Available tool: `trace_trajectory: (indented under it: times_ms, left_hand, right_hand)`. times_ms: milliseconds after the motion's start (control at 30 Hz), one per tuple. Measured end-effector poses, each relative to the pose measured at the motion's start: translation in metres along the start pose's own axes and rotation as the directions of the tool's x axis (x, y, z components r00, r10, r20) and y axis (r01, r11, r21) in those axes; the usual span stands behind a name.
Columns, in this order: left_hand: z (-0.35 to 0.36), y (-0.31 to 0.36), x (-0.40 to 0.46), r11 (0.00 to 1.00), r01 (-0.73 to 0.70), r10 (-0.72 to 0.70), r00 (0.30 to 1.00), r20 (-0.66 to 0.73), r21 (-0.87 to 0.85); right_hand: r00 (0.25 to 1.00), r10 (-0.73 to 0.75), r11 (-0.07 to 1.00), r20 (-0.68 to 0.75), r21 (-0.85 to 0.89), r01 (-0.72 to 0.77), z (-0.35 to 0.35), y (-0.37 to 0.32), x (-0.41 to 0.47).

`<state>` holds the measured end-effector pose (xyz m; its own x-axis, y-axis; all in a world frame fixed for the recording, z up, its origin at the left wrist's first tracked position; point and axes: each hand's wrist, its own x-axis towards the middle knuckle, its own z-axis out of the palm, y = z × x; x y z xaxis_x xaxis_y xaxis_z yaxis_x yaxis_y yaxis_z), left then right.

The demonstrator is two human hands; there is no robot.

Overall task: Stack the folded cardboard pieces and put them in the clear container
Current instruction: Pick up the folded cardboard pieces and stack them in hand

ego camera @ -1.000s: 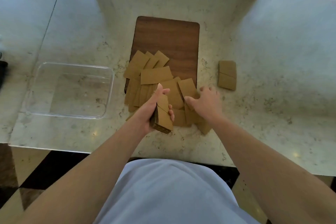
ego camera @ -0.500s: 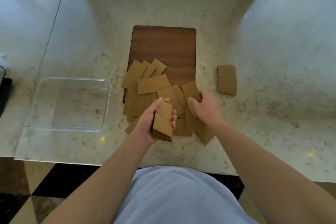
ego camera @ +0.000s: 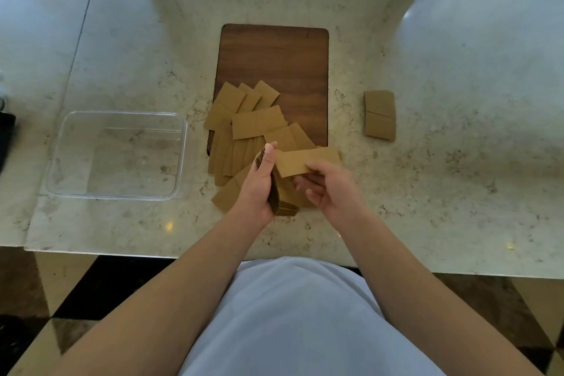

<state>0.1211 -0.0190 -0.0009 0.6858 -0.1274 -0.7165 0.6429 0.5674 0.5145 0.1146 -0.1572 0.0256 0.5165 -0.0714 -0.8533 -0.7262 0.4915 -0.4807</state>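
Left hand (ego camera: 259, 189) clasping corrugated stack (ego camera: 282, 198), right hand (ego camera: 331, 189) pinching 1 flat cardboard piece (ego camera: 306, 160)

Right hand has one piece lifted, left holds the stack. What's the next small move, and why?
Probably lay the single piece held by the right hand flat onto the stack in the left hand. The piece already sits across the stack's top, loose pieces remain, and the clear container looks empty.

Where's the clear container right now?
In the head view, the clear container sits on the marble counter at the left, just left of the loose cardboard pieces and the wooden board, with nothing inside.
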Motion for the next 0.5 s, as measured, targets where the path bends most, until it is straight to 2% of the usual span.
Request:
trace_trajectory:
  times_ms: [100,167,267,400,500]
  left_hand:
    - [-0.001,0.002,-0.001,0.995,-0.099,0.099,0.995,-0.003,-0.002]
    - [-0.001,0.004,-0.005,0.994,-0.108,0.107,0.994,-0.031,-0.021]
    - [-0.002,0.002,-0.005,0.986,-0.160,0.163,0.982,-0.093,0.038]
    - [-0.004,0.002,-0.004,0.966,-0.246,0.255,0.959,-0.124,0.083]
    - [-0.006,0.004,-0.002,0.965,-0.241,0.254,0.959,-0.129,0.104]
  right_hand:
    - [0.998,0.057,0.982,0.030,0.180,-0.062,0.009,0.011,-0.008]
    - [0.995,0.096,0.971,-0.026,0.223,-0.088,0.015,0.019,-0.011]
    - [0.975,0.164,0.964,-0.146,0.234,-0.128,0.018,0.027,-0.011]
    - [0.969,0.138,0.987,-0.203,0.106,-0.119,0.018,0.031,-0.013]
    - [0.982,0.155,0.986,-0.104,-0.038,-0.160,0.018,0.032,-0.019]
